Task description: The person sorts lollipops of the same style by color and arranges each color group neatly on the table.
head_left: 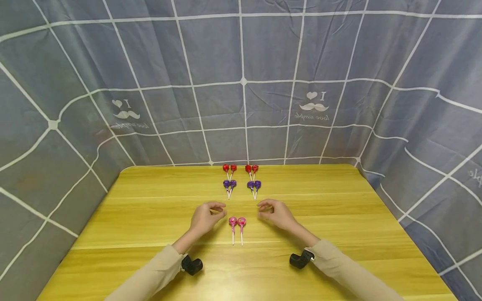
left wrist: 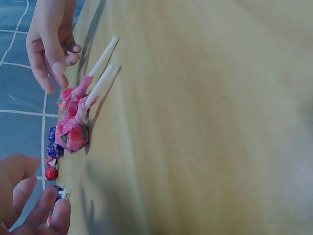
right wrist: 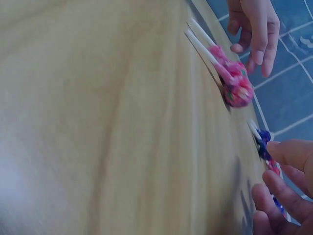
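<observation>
Two pink lollipops (head_left: 237,221) lie side by side on the wooden table, sticks toward the person. My left hand (head_left: 206,216) hovers just left of them, fingers loosely bent, with nothing between thumb and fingertips. On the other side my right hand (head_left: 276,214) mirrors it, also holding nothing. Beyond the hands lie two pairs of purple lollipops, a left pair (head_left: 229,184) and a right pair (head_left: 254,185). Farther back are two pairs of red lollipops, one left (head_left: 229,168) and one right (head_left: 252,169). In the left wrist view the pink lollipops (left wrist: 73,132) lie between both hands.
The wooden table (head_left: 150,205) ends at a grey curtain (head_left: 211,104) with white grid lines, which surrounds the back and both sides. Each wrist wears a black camera, one left (head_left: 192,265) and one right (head_left: 301,259).
</observation>
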`<state>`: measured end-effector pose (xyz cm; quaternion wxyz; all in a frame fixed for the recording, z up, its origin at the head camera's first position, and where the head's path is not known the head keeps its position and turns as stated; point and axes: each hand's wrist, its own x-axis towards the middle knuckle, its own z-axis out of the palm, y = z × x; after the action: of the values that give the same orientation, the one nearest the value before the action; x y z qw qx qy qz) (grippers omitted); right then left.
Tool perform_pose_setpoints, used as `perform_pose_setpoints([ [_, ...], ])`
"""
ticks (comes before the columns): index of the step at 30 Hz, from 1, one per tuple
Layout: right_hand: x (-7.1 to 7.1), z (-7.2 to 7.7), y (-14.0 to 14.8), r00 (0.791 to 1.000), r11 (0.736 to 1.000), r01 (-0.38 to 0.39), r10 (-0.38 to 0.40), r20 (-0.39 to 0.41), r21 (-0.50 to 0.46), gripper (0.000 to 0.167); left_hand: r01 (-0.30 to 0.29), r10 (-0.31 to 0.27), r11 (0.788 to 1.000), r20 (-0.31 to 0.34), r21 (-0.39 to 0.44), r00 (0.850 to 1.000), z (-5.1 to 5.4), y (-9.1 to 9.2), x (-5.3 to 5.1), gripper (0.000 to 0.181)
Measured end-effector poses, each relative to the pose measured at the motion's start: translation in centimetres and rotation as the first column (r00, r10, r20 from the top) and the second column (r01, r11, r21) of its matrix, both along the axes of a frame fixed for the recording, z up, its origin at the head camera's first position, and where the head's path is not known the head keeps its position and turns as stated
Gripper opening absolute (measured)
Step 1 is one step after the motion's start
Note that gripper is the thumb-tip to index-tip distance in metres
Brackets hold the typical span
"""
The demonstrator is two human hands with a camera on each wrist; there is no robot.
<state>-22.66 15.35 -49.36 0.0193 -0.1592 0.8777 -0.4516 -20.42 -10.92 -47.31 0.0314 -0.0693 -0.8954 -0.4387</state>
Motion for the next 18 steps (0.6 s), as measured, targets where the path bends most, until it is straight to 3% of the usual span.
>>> perform_pose_setpoints([
  [11, 1.0, -0.2, -1.7, 0.999, 0.999, -0.040, 0.041, 0.032, -0.019, 0.033, 0.104, -0.106, 0.990, 0.017, 0.091, 0.994, -1.3, 0.2, 1.2, 0.028],
  [18, 1.1, -0.3, -2.6, 0.996, 0.997, -0.080, 0.080, 0.037, -0.012, 0.037, 0.091, -0.094, 0.992, 0.035, 0.092, 0.995, -1.8, 0.8, 1.1, 0.031],
])
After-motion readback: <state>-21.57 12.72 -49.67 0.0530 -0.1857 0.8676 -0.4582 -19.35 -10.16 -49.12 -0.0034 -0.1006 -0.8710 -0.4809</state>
